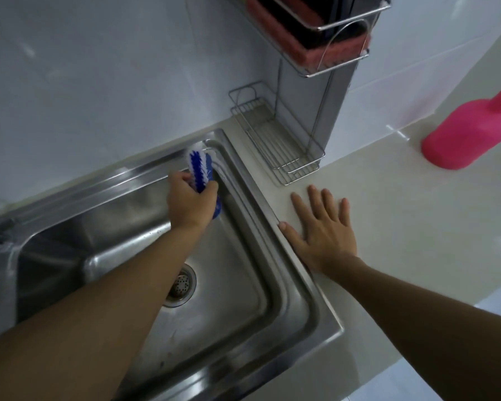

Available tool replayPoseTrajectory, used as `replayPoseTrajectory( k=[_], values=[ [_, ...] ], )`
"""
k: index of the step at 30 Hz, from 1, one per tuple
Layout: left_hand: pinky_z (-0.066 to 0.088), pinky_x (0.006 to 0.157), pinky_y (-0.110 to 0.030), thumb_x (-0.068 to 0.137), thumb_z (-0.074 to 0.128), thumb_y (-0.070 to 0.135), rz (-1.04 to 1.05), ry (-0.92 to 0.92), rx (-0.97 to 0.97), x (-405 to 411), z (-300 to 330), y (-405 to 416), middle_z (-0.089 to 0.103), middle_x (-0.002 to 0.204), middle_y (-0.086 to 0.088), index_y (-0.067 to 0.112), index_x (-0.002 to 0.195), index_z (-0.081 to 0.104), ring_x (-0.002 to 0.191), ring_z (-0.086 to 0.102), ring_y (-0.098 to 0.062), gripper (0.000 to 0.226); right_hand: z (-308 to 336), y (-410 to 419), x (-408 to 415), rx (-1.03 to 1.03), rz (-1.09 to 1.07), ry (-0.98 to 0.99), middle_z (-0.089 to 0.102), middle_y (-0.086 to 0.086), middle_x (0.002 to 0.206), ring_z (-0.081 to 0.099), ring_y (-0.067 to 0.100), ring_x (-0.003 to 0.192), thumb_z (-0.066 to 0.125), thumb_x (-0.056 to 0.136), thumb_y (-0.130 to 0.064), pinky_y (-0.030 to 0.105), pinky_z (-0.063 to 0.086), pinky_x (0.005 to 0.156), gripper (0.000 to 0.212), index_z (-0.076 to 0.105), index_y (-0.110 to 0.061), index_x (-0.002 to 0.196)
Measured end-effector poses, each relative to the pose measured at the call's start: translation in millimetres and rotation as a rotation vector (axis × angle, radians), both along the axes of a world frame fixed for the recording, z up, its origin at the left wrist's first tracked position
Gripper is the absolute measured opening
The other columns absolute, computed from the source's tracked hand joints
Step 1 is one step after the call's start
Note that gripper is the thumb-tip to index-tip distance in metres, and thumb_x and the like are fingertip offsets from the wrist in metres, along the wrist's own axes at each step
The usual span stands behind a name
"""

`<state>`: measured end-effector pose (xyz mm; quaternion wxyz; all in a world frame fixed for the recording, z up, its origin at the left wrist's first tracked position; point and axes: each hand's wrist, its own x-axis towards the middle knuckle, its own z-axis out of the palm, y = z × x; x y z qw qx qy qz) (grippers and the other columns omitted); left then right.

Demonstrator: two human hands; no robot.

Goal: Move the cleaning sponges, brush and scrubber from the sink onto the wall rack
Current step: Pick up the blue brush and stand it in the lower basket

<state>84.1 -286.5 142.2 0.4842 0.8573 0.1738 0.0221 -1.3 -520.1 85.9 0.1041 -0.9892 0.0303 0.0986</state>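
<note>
My left hand (190, 201) is closed around a blue brush (199, 166) with blue and white bristles, held at the far right corner of the steel sink (287, 285). The bristles point up and away from me. My right hand (323, 230) lies flat and open on the counter beside the sink's right rim, holding nothing. Up on the wall, the wire rack (339, 65) holds a pink sponge (275, 33) with dark items above it. A lower wire shelf (275, 140) of the same rack stands bare on the counter.
A pink bottle (469, 131) stands on the pale counter (402, 227) at the far right. The sink's drain (182, 285) shows in the basin floor. White tiles (99, 68) cover the wall behind the sink.
</note>
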Motion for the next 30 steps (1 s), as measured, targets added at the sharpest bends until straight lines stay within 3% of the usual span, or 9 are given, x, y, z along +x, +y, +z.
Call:
replayPoseTrajectory(
  k=[5, 8, 12, 15, 18, 20, 23, 26, 30],
  values=[
    [0.043, 0.047, -0.007, 0.079, 0.074, 0.02, -0.041, -0.069, -0.066, 41, 28, -34, 0.059, 0.093, 0.004, 0.014, 0.103, 0.043, 0.072, 0.058, -0.003, 0.04, 0, 0, 2, -0.021, -0.01, 0.005, -0.016, -0.002, 0.172, -0.02, 0.027, 0.157, -0.005, 0.091, -0.083, 0.059, -0.014, 0.123, 0.081, -0.008, -0.044, 0.162],
    [0.046, 0.049, -0.015, 0.079, 0.074, 0.029, -0.099, -0.089, -0.046, 68, 45, -55, 0.056, 0.087, 0.008, 0.017, 0.103, 0.041, 0.071, 0.06, -0.004, 0.042, 2, -2, 3, -0.023, 0.001, 0.014, -0.017, -0.001, 0.172, -0.021, 0.029, 0.157, -0.006, 0.091, -0.083, 0.061, -0.012, 0.123, 0.081, -0.01, -0.043, 0.162],
    [0.056, 0.067, -0.033, 0.077, 0.071, 0.052, -0.221, -0.067, 0.037, 111, 59, -80, 0.06, 0.097, 0.004, 0.019, 0.112, 0.041, 0.081, 0.064, -0.015, 0.057, 4, -2, 5, -0.028, 0.01, 0.034, -0.023, -0.001, 0.17, -0.024, 0.029, 0.155, -0.008, 0.09, -0.082, 0.062, -0.012, 0.122, 0.081, -0.014, -0.043, 0.16],
    [0.056, 0.071, -0.033, 0.081, 0.065, 0.059, -0.32, -0.021, 0.179, 139, 62, -95, 0.061, 0.112, -0.004, 0.015, 0.127, 0.038, 0.087, 0.062, -0.018, 0.07, 4, -1, 6, -0.009, 0.007, 0.03, -0.021, -0.002, 0.17, -0.023, 0.029, 0.156, -0.007, 0.09, -0.082, 0.062, -0.013, 0.122, 0.081, -0.011, -0.044, 0.161],
    [0.048, 0.077, -0.03, 0.085, 0.058, 0.063, -0.404, 0.042, 0.355, 157, 59, -107, 0.057, 0.133, -0.012, 0.009, 0.148, 0.021, 0.108, 0.062, -0.027, 0.09, 4, -2, 6, 0.005, 0.002, 0.028, -0.02, -0.002, 0.17, -0.023, 0.029, 0.156, -0.003, 0.092, -0.082, 0.062, -0.015, 0.121, 0.079, -0.009, -0.045, 0.161],
    [0.038, 0.079, -0.03, 0.087, 0.053, 0.063, -0.463, 0.027, 0.522, 163, 55, -112, 0.06, 0.129, -0.01, 0.01, 0.147, 0.027, 0.11, 0.061, -0.028, 0.084, 4, -3, 6, 0.008, 0.005, 0.031, -0.022, -0.003, 0.169, -0.026, 0.028, 0.155, -0.001, 0.093, -0.082, 0.061, -0.017, 0.121, 0.078, -0.011, -0.045, 0.161],
    [0.033, 0.095, -0.035, 0.09, 0.046, 0.056, -0.566, 0.012, 0.751, 167, 53, -117, 0.066, 0.115, -0.009, 0.014, 0.134, 0.049, 0.106, 0.06, -0.027, 0.06, 4, -3, 7, 0.012, 0.004, 0.03, -0.023, -0.004, 0.169, -0.026, 0.028, 0.154, 0.0, 0.093, -0.082, 0.061, -0.018, 0.121, 0.078, -0.01, -0.046, 0.161],
    [0.029, 0.109, -0.036, 0.09, 0.052, 0.057, -0.651, 0.075, 0.862, 166, 55, -119, 0.063, 0.124, -0.009, 0.013, 0.132, 0.053, 0.119, 0.053, -0.028, 0.061, 4, -1, 8, 0.016, -0.008, 0.016, -0.017, -0.004, 0.17, -0.021, 0.029, 0.156, 0.002, 0.094, -0.082, 0.062, -0.014, 0.122, 0.078, -0.005, -0.045, 0.162],
    [0.026, 0.114, -0.039, 0.073, 0.062, 0.075, -0.773, 0.087, 0.917, 165, 67, -113, 0.042, 0.146, -0.016, 0.01, 0.146, 0.039, 0.138, 0.033, -0.032, 0.1, 3, -1, 8, 0.017, -0.009, 0.014, -0.015, -0.004, 0.17, -0.02, 0.029, 0.156, 0.003, 0.094, -0.082, 0.062, -0.013, 0.122, 0.078, -0.003, -0.045, 0.162]
  ],
)
